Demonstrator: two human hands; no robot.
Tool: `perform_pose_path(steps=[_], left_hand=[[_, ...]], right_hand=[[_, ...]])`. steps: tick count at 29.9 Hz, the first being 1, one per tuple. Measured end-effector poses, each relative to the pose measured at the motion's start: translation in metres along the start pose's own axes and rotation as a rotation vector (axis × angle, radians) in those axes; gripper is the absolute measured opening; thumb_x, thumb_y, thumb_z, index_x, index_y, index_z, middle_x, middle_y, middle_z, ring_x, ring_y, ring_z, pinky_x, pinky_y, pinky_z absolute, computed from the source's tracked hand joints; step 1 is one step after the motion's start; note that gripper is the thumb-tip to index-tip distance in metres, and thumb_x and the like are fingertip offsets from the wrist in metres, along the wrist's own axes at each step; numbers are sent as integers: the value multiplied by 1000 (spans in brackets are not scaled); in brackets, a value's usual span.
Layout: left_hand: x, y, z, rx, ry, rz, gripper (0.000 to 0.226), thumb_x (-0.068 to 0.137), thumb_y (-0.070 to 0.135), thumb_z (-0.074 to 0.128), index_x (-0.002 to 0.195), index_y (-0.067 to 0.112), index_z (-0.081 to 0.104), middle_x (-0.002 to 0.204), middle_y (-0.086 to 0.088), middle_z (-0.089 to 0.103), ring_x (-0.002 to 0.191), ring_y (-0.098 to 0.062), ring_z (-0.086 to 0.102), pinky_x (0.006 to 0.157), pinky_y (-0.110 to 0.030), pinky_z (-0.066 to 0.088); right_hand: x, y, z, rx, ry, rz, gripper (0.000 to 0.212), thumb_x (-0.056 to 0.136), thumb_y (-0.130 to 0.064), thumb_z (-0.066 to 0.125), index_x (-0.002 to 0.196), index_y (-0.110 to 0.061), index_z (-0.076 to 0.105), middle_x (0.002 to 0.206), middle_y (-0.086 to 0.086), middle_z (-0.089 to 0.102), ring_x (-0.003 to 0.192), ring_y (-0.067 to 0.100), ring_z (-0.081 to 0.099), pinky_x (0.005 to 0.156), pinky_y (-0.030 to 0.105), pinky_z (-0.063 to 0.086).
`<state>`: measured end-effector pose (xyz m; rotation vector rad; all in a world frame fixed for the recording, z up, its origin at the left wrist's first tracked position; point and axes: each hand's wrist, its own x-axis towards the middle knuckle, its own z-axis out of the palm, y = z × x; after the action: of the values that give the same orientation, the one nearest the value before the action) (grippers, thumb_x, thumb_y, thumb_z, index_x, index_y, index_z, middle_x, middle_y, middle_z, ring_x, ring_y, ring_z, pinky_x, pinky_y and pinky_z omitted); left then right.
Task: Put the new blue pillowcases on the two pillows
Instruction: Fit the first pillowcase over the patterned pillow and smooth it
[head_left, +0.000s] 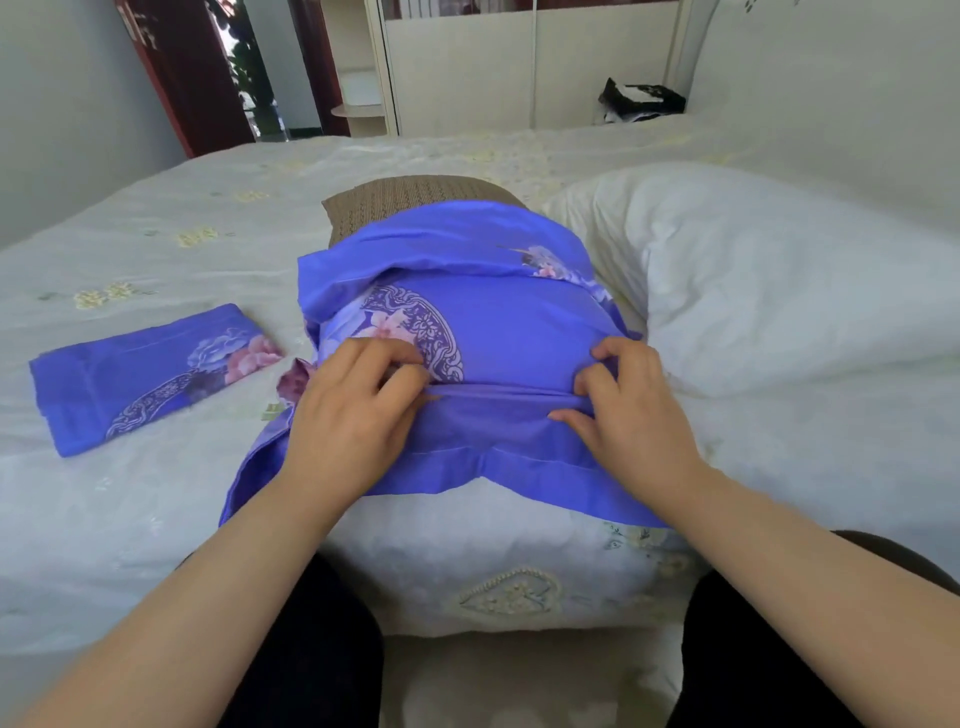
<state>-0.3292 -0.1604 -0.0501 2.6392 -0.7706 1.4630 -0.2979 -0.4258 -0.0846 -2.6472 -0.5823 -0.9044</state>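
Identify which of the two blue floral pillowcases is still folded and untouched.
The folded blue floral pillowcase lying flat on the bed, left of the hands. The other blue pillowcase is opened over a pillow, gripped by the left hand and right hand.

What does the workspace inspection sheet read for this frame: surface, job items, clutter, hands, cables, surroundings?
Surface: bed under a pale embroidered cover, wrinkled.
Job's things: blue pillowcase partly pulled over a pillow, whose brown woven end still sticks out at the far side; second pillowcase lies folded to the left, untouched; white pillow lies bare to the right.
Clutter: black-and-white bundle at the far right of the bed; what it is cannot be told.
Hands: left hand and right hand both pinch the blue fabric along a fold near the open end.
Cables: nothing seen.
Surroundings: cream wardrobe beyond the bed, red-brown door at far left.
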Motion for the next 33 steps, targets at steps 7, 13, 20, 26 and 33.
perform_pose_path(steps=[7,13,20,26,33], left_hand=[[11,14,-3,33,-151,-256,13,88,25,41,86,12,39,47,-12,53,36,-30,48,39,-21,23],[33,-6,10,-130,-400,-475,29,95,44,40,90,16,47,71,-6,58,75,-33,56,57,-33,31],[36,-25,0,38,-452,-436,42,88,57,42,82,16,48,75,-2,54,76,-30,51,59,-33,34],[38,-20,5,-91,-281,-589,29,100,33,37,84,10,45,74,-5,48,71,-30,45,58,-34,23],[45,-46,22,-397,-497,-701,43,96,40,45,64,11,40,59,0,40,57,-18,39,56,-32,32]], right_hand=[[4,-6,-20,156,27,129,9,93,-15,53,94,-6,54,78,10,58,69,34,52,56,32,32],[45,5,-17,451,-201,219,22,94,-34,52,94,-13,49,70,-2,51,72,25,50,68,36,39],[55,22,-12,460,-344,131,29,82,-38,69,97,-14,61,99,-2,57,97,17,54,84,27,41],[66,2,-9,385,-18,165,24,93,-30,56,106,-10,57,87,7,63,80,27,55,70,37,43],[86,22,12,534,-296,262,29,93,-40,54,73,-18,55,60,-5,44,63,13,43,64,32,35]])
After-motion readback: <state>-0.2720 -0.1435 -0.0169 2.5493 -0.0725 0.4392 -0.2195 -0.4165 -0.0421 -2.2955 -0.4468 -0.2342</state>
